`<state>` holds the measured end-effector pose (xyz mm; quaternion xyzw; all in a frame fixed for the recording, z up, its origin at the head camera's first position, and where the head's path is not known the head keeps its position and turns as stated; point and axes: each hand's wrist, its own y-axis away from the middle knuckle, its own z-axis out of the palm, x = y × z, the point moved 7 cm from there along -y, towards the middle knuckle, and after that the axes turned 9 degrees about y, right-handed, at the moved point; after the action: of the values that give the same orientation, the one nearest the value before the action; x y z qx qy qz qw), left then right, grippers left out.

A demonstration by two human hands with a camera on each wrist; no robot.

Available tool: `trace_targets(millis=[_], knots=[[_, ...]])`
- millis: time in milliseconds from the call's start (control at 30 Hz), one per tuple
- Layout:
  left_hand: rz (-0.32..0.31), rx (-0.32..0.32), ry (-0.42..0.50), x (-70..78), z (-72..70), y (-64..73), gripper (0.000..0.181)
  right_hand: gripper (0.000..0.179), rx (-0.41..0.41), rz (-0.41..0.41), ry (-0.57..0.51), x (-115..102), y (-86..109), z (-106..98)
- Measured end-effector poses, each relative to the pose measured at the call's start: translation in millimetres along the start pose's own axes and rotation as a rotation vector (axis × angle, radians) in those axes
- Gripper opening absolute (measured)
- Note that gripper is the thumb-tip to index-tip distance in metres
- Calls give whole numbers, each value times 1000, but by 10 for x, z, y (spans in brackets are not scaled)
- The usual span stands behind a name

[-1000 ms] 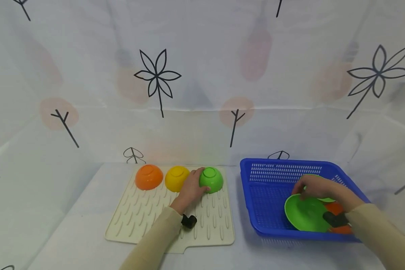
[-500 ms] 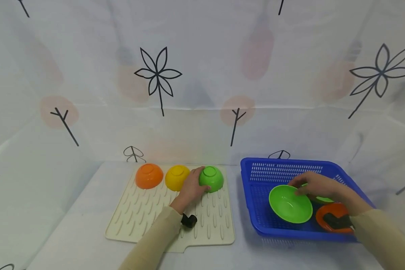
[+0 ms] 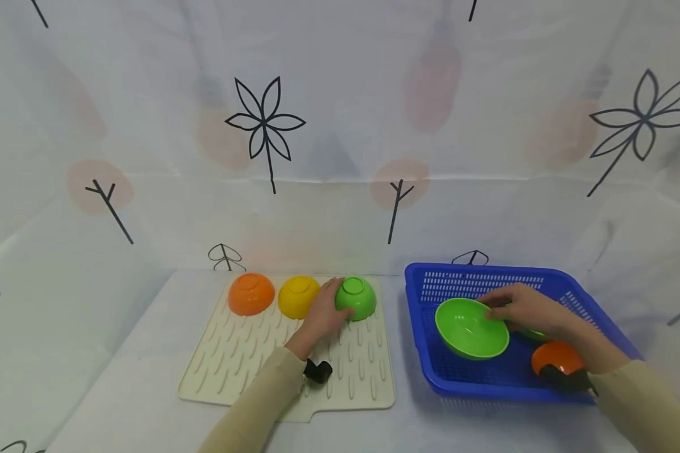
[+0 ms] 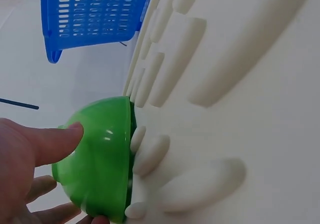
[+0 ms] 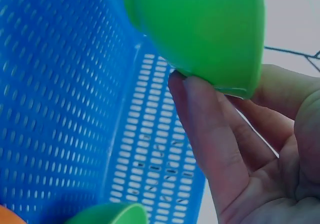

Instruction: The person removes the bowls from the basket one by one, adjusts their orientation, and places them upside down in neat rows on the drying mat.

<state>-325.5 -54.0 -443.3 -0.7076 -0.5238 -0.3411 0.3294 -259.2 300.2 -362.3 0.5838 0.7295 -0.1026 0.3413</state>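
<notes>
My left hand (image 3: 322, 313) holds an upside-down green bowl (image 3: 356, 299) on the cream drying mat (image 3: 243, 371). In the left wrist view the thumb lies along that bowl's (image 4: 102, 149) side, with the fingers round its far side. My right hand (image 3: 529, 311) pinches the rim of another green bowl (image 3: 470, 330), thumb inside and fingers underneath. This bowl hangs over the blue basket (image 3: 481, 391), its opening tilted up and toward me. In the right wrist view the fingertips touch the held bowl's (image 5: 205, 29) edge.
Upside down on the mat's back edge sit an orange bowl (image 3: 251, 294) and a yellow bowl (image 3: 298, 297), left of my left hand. Inside the basket lie a green bowl (image 5: 112, 215), partly hidden by my right hand, and an orange bowl (image 3: 555, 357). A patterned white cloth stands behind.
My right hand has lifted the green bowl from the basket's contents and moved it left, uncovering more of the orange bowl. The left hand stays on its bowl.
</notes>
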Motion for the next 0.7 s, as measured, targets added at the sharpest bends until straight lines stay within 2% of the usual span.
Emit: trace_targets(millis=[200,400,633,700], knots=[[26,29,76,68,-91,73,71,47,63,2,56,-89,36,9],[77,50,134,226,-228,201,68,47,118,-27,81,-217,104,21],[177,-24,246,459,-304,356,63,45,183,-56,149,-403,192,29],[206,-58,274,535,-307,415,61,45,194,-57,127,-442,208,42]])
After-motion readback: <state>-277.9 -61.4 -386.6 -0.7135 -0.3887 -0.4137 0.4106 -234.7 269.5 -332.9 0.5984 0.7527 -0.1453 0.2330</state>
